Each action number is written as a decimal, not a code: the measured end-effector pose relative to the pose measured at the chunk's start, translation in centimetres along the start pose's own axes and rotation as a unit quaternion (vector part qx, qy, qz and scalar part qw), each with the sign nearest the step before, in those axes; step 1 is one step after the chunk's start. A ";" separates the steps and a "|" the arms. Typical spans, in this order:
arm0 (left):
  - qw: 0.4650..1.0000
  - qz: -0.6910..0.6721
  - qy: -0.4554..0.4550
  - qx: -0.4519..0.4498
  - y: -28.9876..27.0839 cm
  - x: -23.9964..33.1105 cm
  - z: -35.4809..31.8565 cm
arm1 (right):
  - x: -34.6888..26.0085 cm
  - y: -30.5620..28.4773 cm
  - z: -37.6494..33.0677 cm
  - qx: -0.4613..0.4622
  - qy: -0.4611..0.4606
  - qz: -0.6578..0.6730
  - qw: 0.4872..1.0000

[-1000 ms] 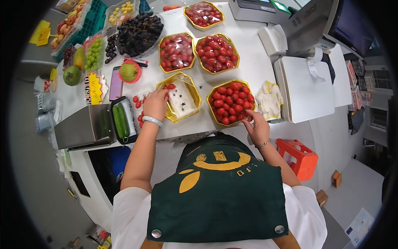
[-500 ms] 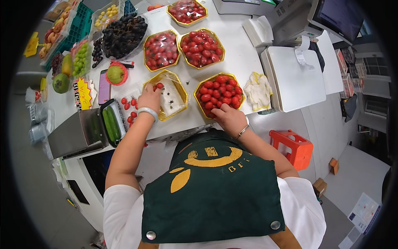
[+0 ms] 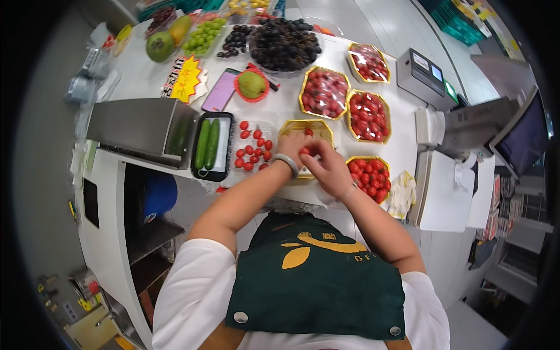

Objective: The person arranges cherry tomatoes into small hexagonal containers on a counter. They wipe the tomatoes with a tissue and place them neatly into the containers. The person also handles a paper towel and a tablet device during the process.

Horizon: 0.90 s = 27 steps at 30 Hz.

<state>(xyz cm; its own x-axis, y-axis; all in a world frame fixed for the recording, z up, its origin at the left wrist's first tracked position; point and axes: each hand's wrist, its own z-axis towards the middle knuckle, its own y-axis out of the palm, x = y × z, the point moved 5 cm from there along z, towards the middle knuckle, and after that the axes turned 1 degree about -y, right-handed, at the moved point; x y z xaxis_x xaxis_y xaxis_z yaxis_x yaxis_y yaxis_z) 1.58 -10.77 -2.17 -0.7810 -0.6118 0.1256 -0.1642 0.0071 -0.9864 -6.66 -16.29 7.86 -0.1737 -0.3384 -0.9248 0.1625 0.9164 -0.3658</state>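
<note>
My left hand (image 3: 293,144) reaches into a gold-rimmed tray (image 3: 305,123), its fingers closed by a red cherry tomato (image 3: 308,133). Close beside it, my right hand (image 3: 331,170) pinches another cherry tomato between thumb and fingers over the tray. Both hands hide much of the tray's inside. To the right stands an uncovered gold-rimmed tray heaped with cherry tomatoes (image 3: 367,175). Left of my left hand, a clear box (image 3: 265,125) holds several loose cherry tomatoes.
Two cucumbers (image 3: 207,143) lie in a black tray beside a metal box (image 3: 137,128). Wrapped tomato trays (image 3: 324,92), black grapes (image 3: 284,46), a phone (image 3: 221,90) and a green fruit (image 3: 252,84) stand behind. At right are a crumpled cloth (image 3: 402,195) and a white scale (image 3: 443,189).
My right hand has left the full tomato tray and come over to my left hand with a tomato. The view has turned and shifted, so the counter appears moved.
</note>
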 end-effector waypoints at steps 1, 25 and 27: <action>0.999 -0.034 -0.003 0.018 0.0 0.2 -0.2 | -1.2 1.3 2.1 0.005 -0.041 -0.060 0.997; 0.578 -0.784 -0.227 -0.009 -3.0 -7.1 -6.3 | 7.5 2.7 7.3 -0.060 0.071 -0.514 0.853; 0.620 -0.748 -0.235 -0.003 -2.2 -7.2 -5.7 | 6.4 2.2 6.9 -0.052 0.068 -0.492 0.866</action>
<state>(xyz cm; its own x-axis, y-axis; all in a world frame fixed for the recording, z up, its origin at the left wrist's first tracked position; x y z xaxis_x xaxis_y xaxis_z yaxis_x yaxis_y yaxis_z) 4.19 -1.86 -0.29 0.5105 -0.1005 0.8540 -0.4965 -0.8453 0.1973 -0.72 -17.97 0.42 -0.2930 -0.9449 -0.1460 -0.2162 0.2143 -0.9526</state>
